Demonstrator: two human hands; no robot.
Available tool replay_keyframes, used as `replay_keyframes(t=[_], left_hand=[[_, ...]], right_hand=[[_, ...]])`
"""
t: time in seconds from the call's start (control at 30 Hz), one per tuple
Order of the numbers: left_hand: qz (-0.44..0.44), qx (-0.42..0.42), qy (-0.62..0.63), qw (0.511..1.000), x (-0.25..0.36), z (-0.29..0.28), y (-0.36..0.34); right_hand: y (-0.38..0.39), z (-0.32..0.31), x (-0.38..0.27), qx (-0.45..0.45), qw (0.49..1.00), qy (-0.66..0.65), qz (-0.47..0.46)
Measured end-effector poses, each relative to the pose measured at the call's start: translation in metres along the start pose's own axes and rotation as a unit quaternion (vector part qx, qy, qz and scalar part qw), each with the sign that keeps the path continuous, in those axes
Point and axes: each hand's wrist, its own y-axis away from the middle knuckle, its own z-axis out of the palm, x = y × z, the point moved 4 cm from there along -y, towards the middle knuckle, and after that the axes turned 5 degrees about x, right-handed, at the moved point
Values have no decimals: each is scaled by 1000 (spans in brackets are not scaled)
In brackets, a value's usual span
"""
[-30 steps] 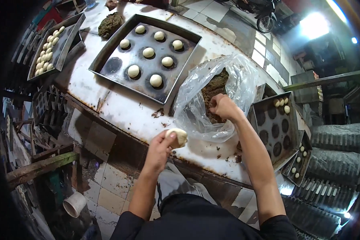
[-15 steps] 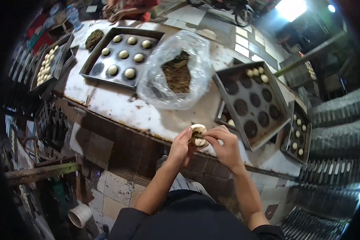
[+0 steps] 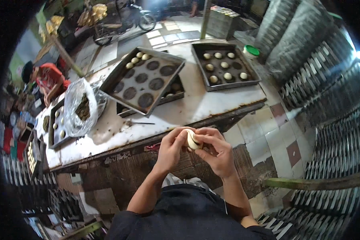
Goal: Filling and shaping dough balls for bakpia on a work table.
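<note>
A pale piece of dough (image 3: 192, 140), partly folded over a dark filling, is held between my two hands in front of the table edge. My left hand (image 3: 171, 149) cups it from the left, thumb against its side. From the right, the fingers and thumb of my right hand (image 3: 217, 153) pinch its edge; a dark gap still shows there. Beyond my hands, a metal tray (image 3: 125, 103) with round dark marks and several dough balls (image 3: 140, 55) in one corner rests askew on another tray. A clear plastic bag (image 3: 71, 120) holds crumbly brown-green filling (image 3: 83, 109).
The white table (image 3: 204, 103) carries another tray of dough balls (image 3: 238, 85) at right and one beside the bag (image 3: 60, 142). A thin dark stick (image 3: 143, 123) lies near its front edge. A person in red (image 3: 50, 77) is at far left. A wooden beam (image 3: 316, 183) juts in at right.
My view has swung right, so the table's things appear farther left. The dough, wide open with filling showing before, is now mostly folded together between my fingers.
</note>
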Motion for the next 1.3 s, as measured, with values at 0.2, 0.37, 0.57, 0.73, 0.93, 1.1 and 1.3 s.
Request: replay_keyframes(t=[0.2, 0.37, 0.57, 0.73, 0.93, 1.1, 1.3], left_hand=[[4, -9, 40, 999, -7, 86, -22], [244, -92, -207, 943, 6, 89, -54], [63, -95, -89, 989, 6, 60, -123], [212, -39, -168, 962, 14, 37, -170], [85, 4, -144, 986, -28, -8, -247], [69, -122, -198, 970, -5, 30, -280], [-115, -170, -63, 977, -22, 101, -332]], right_hand=[[10, -67, 4, 157, 981, -88, 75], [-15, -92, 27, 179, 983, -42, 2], [-87, -69, 14, 137, 986, 92, 0], [-156, -73, 56, 112, 987, 31, 107], [-218, -49, 67, 60, 964, 257, 41], [-244, -96, 91, 136, 972, 118, 154], [-275, -181, 109, 64, 995, -37, 67]])
